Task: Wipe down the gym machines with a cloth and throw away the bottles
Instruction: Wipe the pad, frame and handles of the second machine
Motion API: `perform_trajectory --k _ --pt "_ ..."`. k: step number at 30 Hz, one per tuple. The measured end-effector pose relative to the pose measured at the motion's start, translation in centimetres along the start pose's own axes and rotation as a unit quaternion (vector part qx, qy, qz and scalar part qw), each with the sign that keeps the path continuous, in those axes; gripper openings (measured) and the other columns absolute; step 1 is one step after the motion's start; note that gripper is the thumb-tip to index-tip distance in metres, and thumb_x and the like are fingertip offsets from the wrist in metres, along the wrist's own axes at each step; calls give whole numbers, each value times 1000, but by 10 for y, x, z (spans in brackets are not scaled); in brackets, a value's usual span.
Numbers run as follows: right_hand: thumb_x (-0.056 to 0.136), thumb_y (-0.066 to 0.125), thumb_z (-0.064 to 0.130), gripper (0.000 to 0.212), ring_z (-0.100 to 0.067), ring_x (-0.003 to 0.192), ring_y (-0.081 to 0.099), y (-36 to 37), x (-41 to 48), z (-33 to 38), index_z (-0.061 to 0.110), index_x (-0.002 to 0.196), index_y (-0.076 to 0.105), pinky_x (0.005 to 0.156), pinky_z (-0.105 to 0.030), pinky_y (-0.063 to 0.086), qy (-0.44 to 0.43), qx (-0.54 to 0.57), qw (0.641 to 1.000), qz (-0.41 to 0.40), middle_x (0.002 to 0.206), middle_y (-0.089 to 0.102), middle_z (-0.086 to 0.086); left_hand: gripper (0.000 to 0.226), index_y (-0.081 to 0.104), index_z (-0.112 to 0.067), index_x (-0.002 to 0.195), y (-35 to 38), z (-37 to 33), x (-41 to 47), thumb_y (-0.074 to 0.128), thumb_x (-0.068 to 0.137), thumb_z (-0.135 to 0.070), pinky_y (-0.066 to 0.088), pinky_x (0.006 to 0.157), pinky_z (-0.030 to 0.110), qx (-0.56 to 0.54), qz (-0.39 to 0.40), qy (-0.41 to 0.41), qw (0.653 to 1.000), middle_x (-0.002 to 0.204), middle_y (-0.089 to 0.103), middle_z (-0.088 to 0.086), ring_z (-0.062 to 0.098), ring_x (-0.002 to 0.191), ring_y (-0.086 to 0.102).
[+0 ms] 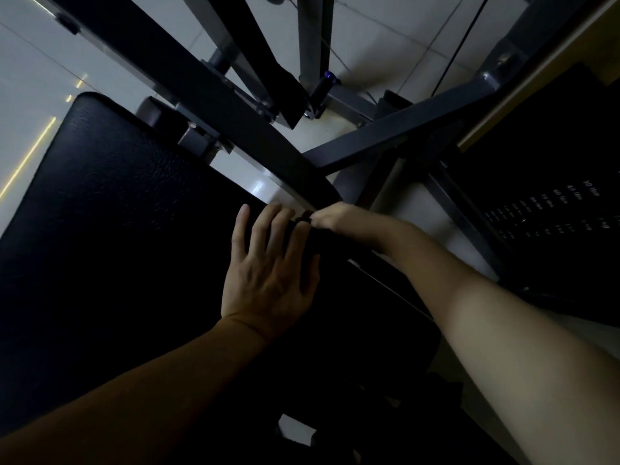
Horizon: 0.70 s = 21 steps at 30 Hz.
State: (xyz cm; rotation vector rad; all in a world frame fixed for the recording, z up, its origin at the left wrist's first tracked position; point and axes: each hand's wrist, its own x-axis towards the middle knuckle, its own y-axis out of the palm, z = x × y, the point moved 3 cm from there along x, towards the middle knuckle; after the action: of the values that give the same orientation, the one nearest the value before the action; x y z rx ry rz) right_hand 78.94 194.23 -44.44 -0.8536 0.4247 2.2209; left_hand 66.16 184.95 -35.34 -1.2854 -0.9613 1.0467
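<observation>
A black padded seat [110, 203] of a gym machine fills the left and middle of the view. My left hand [268, 266] lies flat on the pad's right edge with fingers straight and spread. My right hand [330, 216] is just beyond it, fingers curled round a small dark thing [303, 218] at the pad's far corner; it may be a dark cloth, but the dim light hides what it is. No bottle is in view.
Dark steel frame bars [208, 82] cross above the pad. A weight stack [550, 209] with printed numbers stands at the right. A black handle with a blue ring [327, 80] hangs at the back. Pale floor tiles [30, 85] show at the left.
</observation>
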Motion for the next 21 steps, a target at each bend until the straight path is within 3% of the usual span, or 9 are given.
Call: perform_trajectory --k 1,3,6,8,11,13,16,18,21 --pt "101 49 15 29 -22 92 56 -1 7 5 -5 116 64 78 -29 47 18 -52 998 36 95 61 -10 48 62 -7 129 0 0 0 45 100 -42 18 122 59 2 1 1 1000 134 57 18 39 137 43" --pt "102 47 17 23 -23 87 56 -2 15 15 5 95 65 67 -23 44 42 -145 984 92 91 59 -11 49 63 -7 128 0 0 0 44 100 -42 19 122 60 4 1 2 1000 133 57 19 39 136 44" --pt "104 42 17 32 -17 77 52 2 21 18 19 75 54 61 -19 39 38 -212 971 107 86 55 -8 49 62 -7 128 0 -1 1 43 100 -43 20 121 60 11 8 1 1000 134 57 19 39 137 42" --pt "103 44 15 33 -15 78 49 3 26 11 25 72 47 61 -16 38 38 -202 977 52 81 50 0 50 62 -7 129 1 -1 0 44 99 -43 20 122 60 9 8 3 1000 134 57 19 38 137 42" --pt "101 50 20 29 -20 92 49 8 38 2 23 72 50 72 -29 42 41 -184 982 -21 88 55 -4 49 62 -8 130 1 0 0 47 99 -42 20 122 59 4 2 5 1000 134 57 18 38 137 42" --pt "102 51 27 30 -20 85 52 8 39 0 15 76 57 74 -26 38 34 -168 983 -63 88 57 -8 47 62 -8 129 1 1 0 48 99 -41 20 122 60 3 -6 4 1000 133 57 18 38 136 44" --pt "101 55 25 44 -15 63 50 3 24 -11 0 65 56 63 -26 34 -28 -72 990 -116 66 52 -8 46 61 -7 129 1 1 -1 50 99 -41 20 121 60 -2 -9 5 1000 134 56 18 39 136 44" --pt "97 62 19 31 -14 68 56 1 11 -26 -8 82 64 65 -26 41 -52 1 993 -104 71 57 -10 46 61 -7 129 2 1 -1 51 99 -40 20 122 60 -6 -10 6 1000 134 56 19 39 137 44" --pt "91 68 12 15 -8 79 64 -3 -2 -38 4 104 69 74 -18 49 -55 53 996 -45 88 68 -3 47 61 -7 130 1 0 -1 47 99 -41 21 121 61 -7 -8 2 1000 134 56 18 39 137 44"
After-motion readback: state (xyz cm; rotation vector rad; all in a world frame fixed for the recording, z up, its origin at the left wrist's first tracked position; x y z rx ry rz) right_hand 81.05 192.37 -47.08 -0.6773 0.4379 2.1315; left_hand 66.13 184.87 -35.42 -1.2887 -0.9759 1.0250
